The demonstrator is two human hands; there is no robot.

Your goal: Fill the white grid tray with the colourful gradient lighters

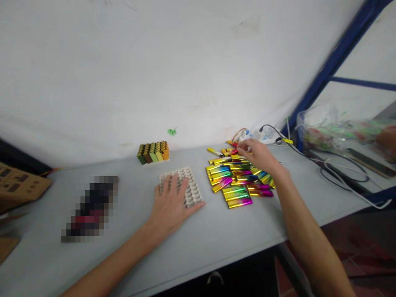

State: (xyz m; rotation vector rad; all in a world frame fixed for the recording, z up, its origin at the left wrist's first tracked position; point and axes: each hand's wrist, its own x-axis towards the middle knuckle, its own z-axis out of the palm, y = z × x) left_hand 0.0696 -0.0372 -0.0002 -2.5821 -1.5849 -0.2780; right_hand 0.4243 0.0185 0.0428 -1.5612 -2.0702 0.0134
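Observation:
My left hand [170,200] lies flat with its fingers spread over a white tray [194,190] full of small oval slots. To the right is a loose pile of shiny lighters [230,175], gold fading into pink, green, blue or red. At the back of this pile my right hand [255,152] is closed in a pinch at the end of a red and gold lighter [232,144]. The fingers partly hide what they grip. Farther back on the left, a block of lighters [154,152] stands upright in rows on a white base.
A blurred-out dark object [91,210] lies on the grey table [136,255] at left, near a cardboard box [21,185]. White power strips [264,135] and cables run along the wall at back right. Beyond the blue metal frame [329,66] lies a clear plastic bag [337,128].

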